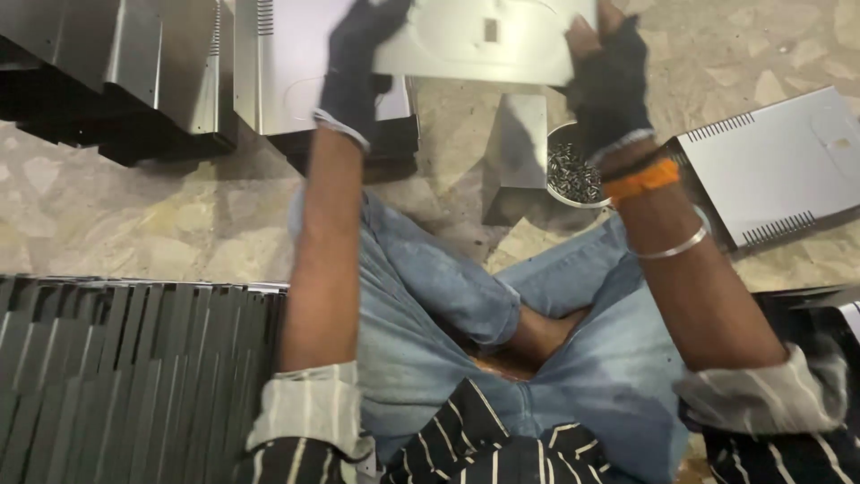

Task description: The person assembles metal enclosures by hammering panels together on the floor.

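Two gloved hands, one metal panel held up at the far edge.
Left hand (358, 63) and right hand (609, 76) each clamp an end of the panel (488, 40), its long axis running left to right, flat face toward us. One bowl of screws (571, 170) sits just below; two vented covers (779, 166) lie flat, right and far left.
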